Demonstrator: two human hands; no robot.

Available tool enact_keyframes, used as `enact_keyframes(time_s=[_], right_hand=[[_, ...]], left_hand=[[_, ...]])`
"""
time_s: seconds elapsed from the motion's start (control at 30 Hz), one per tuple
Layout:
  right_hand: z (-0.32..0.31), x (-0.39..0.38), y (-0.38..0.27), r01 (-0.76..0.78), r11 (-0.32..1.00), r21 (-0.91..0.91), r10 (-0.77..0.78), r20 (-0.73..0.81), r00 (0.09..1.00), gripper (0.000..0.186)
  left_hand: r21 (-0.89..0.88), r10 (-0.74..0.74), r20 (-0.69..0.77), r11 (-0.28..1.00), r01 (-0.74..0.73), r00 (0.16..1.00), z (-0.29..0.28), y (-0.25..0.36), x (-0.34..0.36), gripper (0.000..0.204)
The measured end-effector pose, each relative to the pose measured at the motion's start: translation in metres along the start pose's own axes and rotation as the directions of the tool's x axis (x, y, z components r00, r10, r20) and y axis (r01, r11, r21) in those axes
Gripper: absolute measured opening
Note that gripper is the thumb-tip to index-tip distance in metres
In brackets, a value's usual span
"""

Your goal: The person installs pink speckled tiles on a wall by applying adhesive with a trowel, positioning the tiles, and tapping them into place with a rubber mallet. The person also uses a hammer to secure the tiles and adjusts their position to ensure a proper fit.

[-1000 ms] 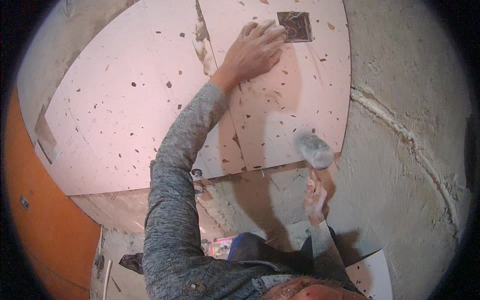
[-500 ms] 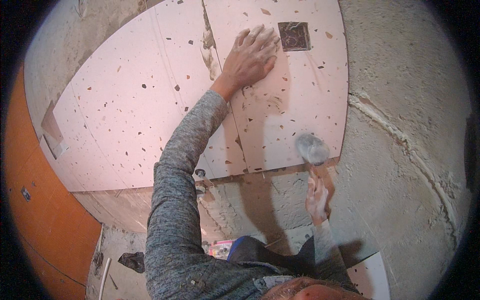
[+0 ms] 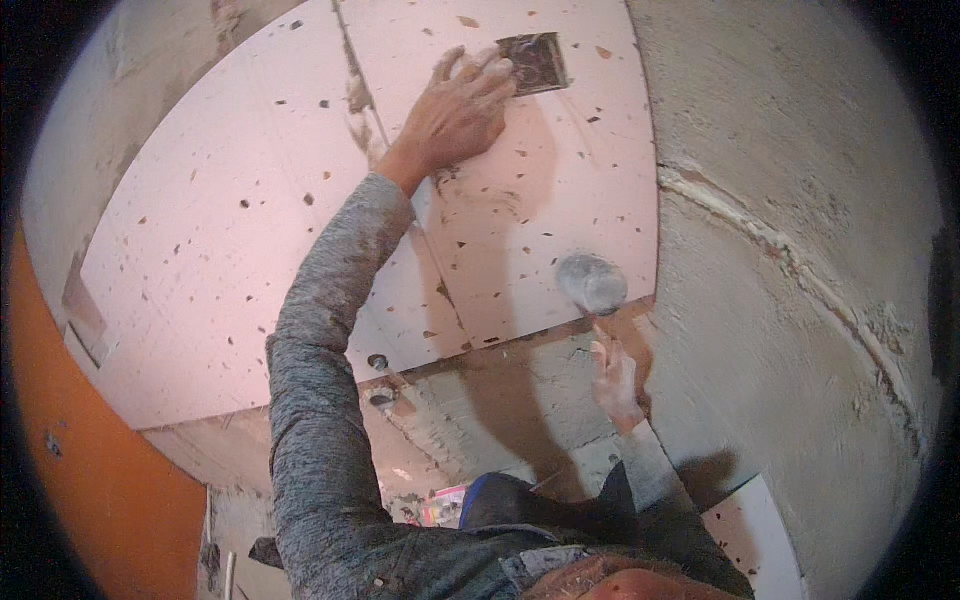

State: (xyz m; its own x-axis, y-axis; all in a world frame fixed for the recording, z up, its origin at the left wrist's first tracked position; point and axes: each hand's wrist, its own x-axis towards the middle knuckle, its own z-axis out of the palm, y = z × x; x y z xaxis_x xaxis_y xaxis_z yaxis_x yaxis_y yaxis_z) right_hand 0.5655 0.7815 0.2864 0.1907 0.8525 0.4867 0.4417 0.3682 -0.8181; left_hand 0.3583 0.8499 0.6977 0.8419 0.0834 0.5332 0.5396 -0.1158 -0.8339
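A pale pink tile [image 3: 590, 180] with dark and brown flecks is set against rough cement. My left hand [image 3: 457, 113], dusted with white, lies flat on it, fingers spread, the fingertips touching the edge of a square cut-out [image 3: 540, 62]. In my right hand [image 3: 617, 385], fingers wrapped round the handle, is a mallet [image 3: 592, 284] with a rounded grey head. The head is over the tile's lower right corner; I cannot tell whether it touches. To the left sits a second flecked tile [image 3: 220, 260], beyond a joint smeared with paste.
Two short pipe ends [image 3: 378, 362] stick out by the tiles' lower edge. Bare cement [image 3: 780, 130] with a ridge-like seam [image 3: 790, 250] lies right. An orange panel [image 3: 90, 480] stands far left. Another flecked tile piece [image 3: 755, 535] lies at lower right.
The whole view has shifted and turned slightly, so the tiles and both hands appear further left. My left hand stays on the tile, and my right hand still grips the mallet.
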Motion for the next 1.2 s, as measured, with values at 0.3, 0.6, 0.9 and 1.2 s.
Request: enact_keyframes(time_s=[0.3, 0.6, 0.9, 1.2], right_hand=[[0.01, -0.001, 0.012, 0.018, 0.994, -0.105, -0.027, -0.081, 0.996, 0.058], [-0.018, -0.021, 0.006, -0.083, 0.997, -0.011, 0.082, -0.021, 0.996, 0.059], [-0.022, -0.118, 0.079, -0.257, 0.966, -0.02, 0.255, -0.07, 0.964, 0.043], [-0.036, -0.189, 0.152, -0.584, 0.812, -0.007, 0.584, -0.004, 0.812, 0.024]], left_hand=[[-0.067, 0.066, -0.097, 0.995, -0.073, 0.993, 0.001, -0.003, 0.018, 0.029], [-0.075, 0.021, -0.098, 0.997, -0.029, 0.995, 0.0, -0.002, 0.014, 0.031], [0.017, 0.006, -0.087, 1.0, -0.005, 0.996, 0.001, -0.002, 0.013, 0.022], [-0.04, -0.012, -0.197, 0.999, 0.004, 0.98, 0.007, 0.021, 0.032, 0.009]])
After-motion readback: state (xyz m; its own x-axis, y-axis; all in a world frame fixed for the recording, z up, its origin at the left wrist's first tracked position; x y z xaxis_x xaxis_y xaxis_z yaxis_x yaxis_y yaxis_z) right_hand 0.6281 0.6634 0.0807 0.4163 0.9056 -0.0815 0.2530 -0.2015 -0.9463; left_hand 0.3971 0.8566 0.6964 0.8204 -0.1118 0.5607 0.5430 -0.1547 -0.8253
